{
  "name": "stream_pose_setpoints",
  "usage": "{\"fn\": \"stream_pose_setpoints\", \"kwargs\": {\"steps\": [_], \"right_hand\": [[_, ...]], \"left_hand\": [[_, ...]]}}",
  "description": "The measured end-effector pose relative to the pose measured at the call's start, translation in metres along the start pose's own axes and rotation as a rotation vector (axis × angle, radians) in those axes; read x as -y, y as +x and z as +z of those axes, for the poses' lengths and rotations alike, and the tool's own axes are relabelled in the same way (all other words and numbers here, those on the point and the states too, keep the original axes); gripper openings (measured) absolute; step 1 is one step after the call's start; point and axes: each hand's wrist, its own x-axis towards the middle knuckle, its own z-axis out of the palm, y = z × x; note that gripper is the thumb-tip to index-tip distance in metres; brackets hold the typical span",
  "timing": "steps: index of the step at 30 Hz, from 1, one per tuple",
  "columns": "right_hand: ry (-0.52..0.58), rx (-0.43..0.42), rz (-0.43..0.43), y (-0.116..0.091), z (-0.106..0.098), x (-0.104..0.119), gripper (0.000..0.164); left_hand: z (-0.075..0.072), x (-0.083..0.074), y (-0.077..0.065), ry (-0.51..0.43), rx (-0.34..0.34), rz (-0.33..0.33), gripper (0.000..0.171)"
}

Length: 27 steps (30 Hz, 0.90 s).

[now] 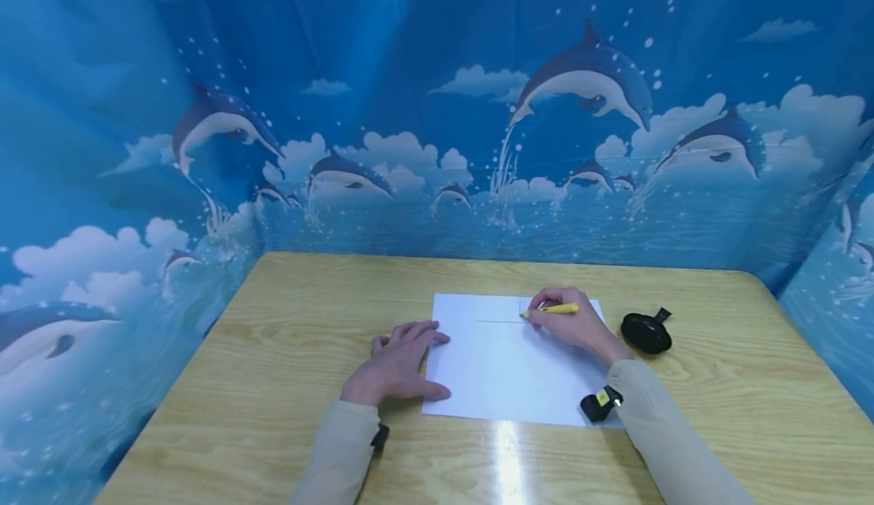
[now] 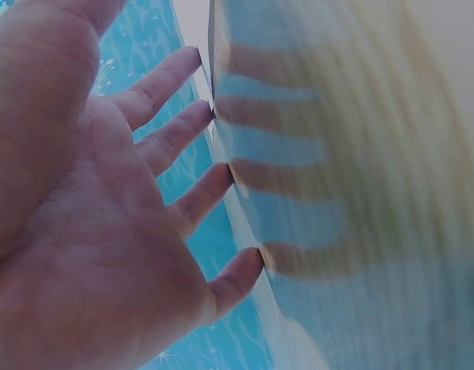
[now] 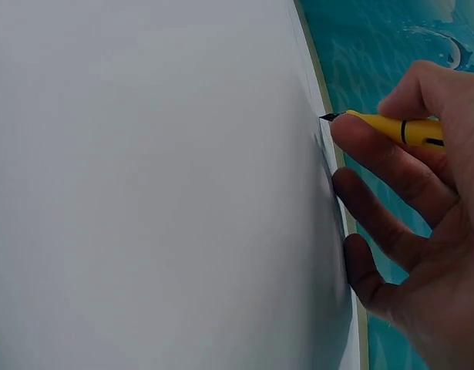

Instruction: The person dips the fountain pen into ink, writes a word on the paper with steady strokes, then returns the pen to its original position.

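Drawing, apparently: right hand (image 1: 576, 327) pinching pen (image 1: 563, 308) on paper (image 1: 505, 372), toward far edge of desk (image 1: 321, 293); left hand (image 1: 397, 366) spread, empty, at paper's left edge. Next stroke presumably needs steady paper.

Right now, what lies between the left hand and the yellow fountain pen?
The head view shows white paper bearing a thin drawn line between the left hand and the yellow fountain pen.
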Motion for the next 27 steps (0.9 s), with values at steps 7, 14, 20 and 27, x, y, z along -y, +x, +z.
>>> {"fn": "stream_pose_setpoints", "kwargs": {"steps": [7, 14, 20, 27], "right_hand": [[-0.006, 0.010, -0.060, -0.0021, -0.0007, 0.0020, 0.012], [-0.010, 0.025, -0.091, -0.0038, 0.0001, 0.0013, 0.012], [-0.018, 0.034, -0.102, -0.0063, 0.0007, 0.0010, 0.010], [-0.015, 0.052, -0.104, -0.0089, 0.0008, 0.0012, 0.011]], "left_hand": [[-0.0011, -0.0024, 0.0000, 0.003, 0.005, -0.014, 0.080], [0.0000, -0.0027, 0.0013, 0.003, 0.009, -0.020, 0.080], [0.0002, -0.0029, 0.0009, -0.002, 0.011, -0.020, 0.080], [-0.0012, -0.0032, 0.0001, -0.001, 0.008, -0.021, 0.080]]}}
